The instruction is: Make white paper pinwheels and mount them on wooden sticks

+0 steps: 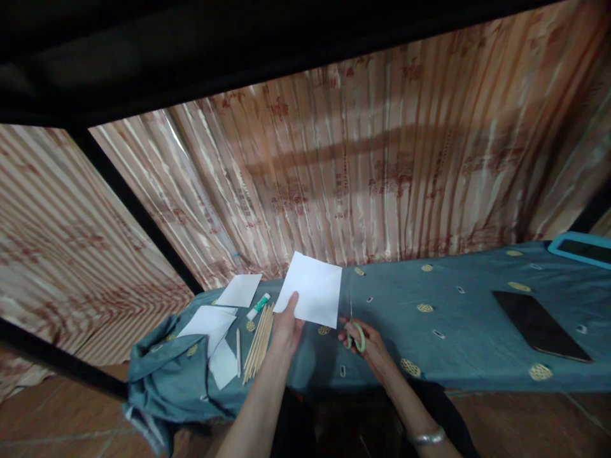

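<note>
My left hand is closed on the lower edge of a white sheet of paper and holds it up over the blue patterned cloth. To its right, my right hand grips green-handled scissors, whose blades point up toward the sheet's lower right corner. A bundle of thin wooden sticks lies just left of my left hand. A glue stick with a green cap rests beside the sticks.
More white paper pieces lie at the cloth's left end, one farther back. A dark tablet lies flat on the right, a blue-framed device at the far right. Striped curtains hang behind. Tiled floor below.
</note>
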Demonstrator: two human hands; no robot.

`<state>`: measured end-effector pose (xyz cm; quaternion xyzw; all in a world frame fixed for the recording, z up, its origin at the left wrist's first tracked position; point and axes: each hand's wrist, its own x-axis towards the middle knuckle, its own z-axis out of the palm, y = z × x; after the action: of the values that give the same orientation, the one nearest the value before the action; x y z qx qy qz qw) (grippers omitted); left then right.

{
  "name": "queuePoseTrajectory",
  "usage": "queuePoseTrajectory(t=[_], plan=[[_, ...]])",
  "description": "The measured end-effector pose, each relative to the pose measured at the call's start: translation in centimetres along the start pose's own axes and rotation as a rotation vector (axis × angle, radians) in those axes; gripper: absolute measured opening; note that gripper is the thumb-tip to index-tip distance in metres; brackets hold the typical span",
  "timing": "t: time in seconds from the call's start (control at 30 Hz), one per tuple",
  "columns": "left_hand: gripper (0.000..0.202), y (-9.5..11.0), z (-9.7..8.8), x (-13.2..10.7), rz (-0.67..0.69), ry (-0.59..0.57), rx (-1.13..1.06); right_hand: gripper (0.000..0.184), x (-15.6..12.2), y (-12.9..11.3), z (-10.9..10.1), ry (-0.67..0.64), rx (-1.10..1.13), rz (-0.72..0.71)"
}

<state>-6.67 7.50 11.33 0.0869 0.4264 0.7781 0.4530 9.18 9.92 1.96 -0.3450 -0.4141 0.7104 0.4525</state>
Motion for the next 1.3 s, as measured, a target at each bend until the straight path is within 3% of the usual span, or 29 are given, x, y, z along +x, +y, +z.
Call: queuePoseTrajectory(t=[0.2, 0.43, 0.8, 1.03, 1.3], plan=[[0.017, 1.2, -0.2, 1.7, 0.030, 0.074, -0.045, 0.061, -0.8, 0.4, -1.2, -0.234, -0.202, 0.003], [0.022, 1.0, -1.4, 2.6, 0.034, 0.015, -0.046, 0.062, -1.4, 0.1, -1.0, -0.392, -0.280, 0.111], [0.018, 1.3, -2.0, 3.1, 0.077, 0.060, -0.034, 0.064, -1.7, 0.2, -0.3, -0.470, -0.299, 0.115], [0.020, 0.4, -2.4, 2.8, 0.068, -0.046, -0.020, 0.064, -1.8, 0.1, -0.1, -0.474, -0.300, 0.127], [0.026, -0.5, -2.5, 2.7, 0.095, -0.073, -0.003, 0.067, -1.8, 0.0, -0.3, -0.451, -0.328, 0.153]])
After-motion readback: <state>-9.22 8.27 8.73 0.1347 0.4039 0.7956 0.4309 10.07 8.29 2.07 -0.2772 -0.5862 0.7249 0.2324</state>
